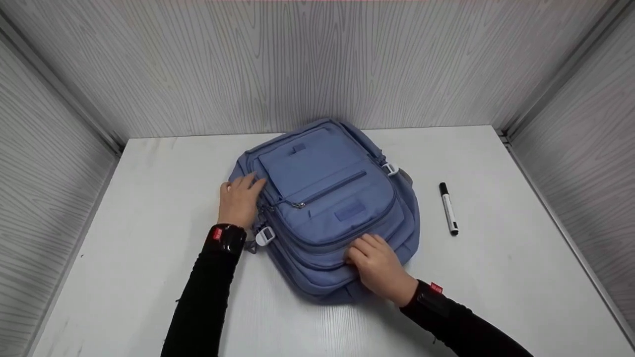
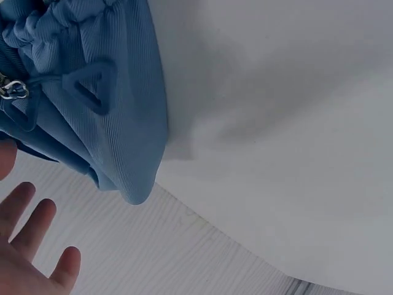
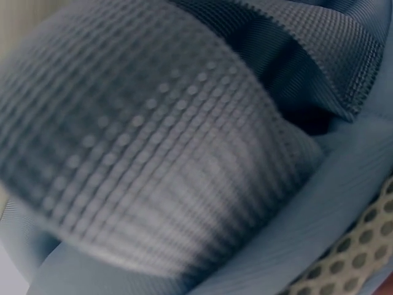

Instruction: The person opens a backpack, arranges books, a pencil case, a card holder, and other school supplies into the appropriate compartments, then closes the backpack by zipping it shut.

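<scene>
A blue backpack (image 1: 317,158) lies front up on the white table, turned at a slant, its zips closed along the visible front. At its left edge is my left hand (image 1: 239,201), fingertips by the side seam; the left wrist view shows its fingers (image 2: 38,228) spread apart beside the blue fabric. My right hand (image 1: 375,265) has curled fingers and grips the backpack's lower front edge. Close up in the right wrist view are a wide grey webbing strap (image 3: 135,153) and beige mesh (image 3: 350,246). The right fingertips are hidden there.
A black-and-white marker (image 1: 449,208) lies on the table (image 1: 163,208) to the right of the backpack. Wood-grain panels (image 1: 307,64) close in the back and both sides. White strap buckles (image 1: 265,236) stick out at the backpack's sides.
</scene>
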Action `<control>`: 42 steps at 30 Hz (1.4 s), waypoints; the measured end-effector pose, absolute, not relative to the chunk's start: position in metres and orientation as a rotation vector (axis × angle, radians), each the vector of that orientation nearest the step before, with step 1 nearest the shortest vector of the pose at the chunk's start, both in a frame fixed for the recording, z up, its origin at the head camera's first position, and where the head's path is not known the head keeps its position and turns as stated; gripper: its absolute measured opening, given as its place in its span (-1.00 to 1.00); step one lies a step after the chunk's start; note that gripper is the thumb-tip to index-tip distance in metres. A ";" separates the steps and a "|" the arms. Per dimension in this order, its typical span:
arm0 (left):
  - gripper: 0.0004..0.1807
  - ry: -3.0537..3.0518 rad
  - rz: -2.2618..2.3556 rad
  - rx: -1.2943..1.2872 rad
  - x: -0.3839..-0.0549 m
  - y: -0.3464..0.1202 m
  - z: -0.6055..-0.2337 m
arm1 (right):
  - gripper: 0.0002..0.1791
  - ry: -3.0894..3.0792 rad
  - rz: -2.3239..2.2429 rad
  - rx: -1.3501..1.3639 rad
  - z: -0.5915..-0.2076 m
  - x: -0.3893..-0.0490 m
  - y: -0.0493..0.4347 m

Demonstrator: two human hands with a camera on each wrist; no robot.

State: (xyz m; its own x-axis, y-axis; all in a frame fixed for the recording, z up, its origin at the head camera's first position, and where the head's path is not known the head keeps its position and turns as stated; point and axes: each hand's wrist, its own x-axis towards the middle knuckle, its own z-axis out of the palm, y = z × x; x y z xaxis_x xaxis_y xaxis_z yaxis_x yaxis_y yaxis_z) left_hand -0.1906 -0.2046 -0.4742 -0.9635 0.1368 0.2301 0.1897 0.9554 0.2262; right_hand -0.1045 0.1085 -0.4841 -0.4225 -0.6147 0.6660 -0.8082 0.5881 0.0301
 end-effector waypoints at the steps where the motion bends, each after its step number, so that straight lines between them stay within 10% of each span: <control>1: -0.41 -2.918 -0.350 -0.268 -0.193 -0.204 -0.475 | -0.87 -2.176 0.393 1.124 -0.484 -0.104 0.108; 18: -0.49 -3.034 -0.381 -0.374 -0.196 -0.210 -0.491 | -0.88 -2.180 0.384 1.116 -0.485 -0.109 0.119; 42: -0.62 -2.745 -0.312 -0.595 -0.093 -0.185 -0.508 | -0.97 -2.427 0.153 0.916 -0.476 -0.217 0.194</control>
